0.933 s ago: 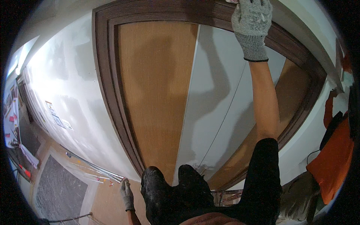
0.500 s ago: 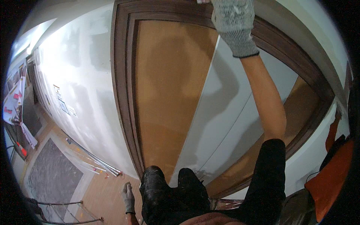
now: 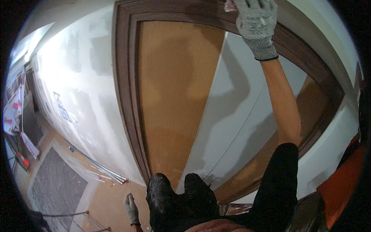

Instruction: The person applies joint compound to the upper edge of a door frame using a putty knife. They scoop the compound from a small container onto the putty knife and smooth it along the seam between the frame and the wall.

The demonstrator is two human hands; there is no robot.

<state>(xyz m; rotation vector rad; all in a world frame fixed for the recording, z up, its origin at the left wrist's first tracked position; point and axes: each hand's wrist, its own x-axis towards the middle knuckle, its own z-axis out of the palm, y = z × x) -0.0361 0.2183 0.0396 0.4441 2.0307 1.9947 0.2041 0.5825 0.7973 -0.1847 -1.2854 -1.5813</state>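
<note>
Raised to the dark brown door frame (image 3: pixel 127 77), my right hand (image 3: pixel 258 21) wears a grey knit glove. It presses a small pinkish-red, crumpled piece (image 3: pixel 230 5), perhaps cloth, against the frame's top trim; the upper edge of the view cuts off the fingertips and part of that piece. Down at my left side hangs my left hand (image 3: pixel 131 208), also gloved in grey, its fingers loosely stretched out and nothing seen in them. Inside the frame are wood-brown panels (image 3: pixel 170 85) with a pale grey door panel (image 3: pixel 228 104) between them.
A patched white wall (image 3: pixel 81 77) runs along the left. Metal tubes (image 3: pixel 100 168) lie at its foot, beside a dark floor patch (image 3: pixel 58 181). A metal rack-like frame (image 3: pixel 77 220) stands lower left. Something orange (image 3: pixel 344 185) hangs at the right edge.
My right hand has slid right along the top of the frame, bringing the pinkish-red piece further into view. My left hand has dropped slightly lower.
</note>
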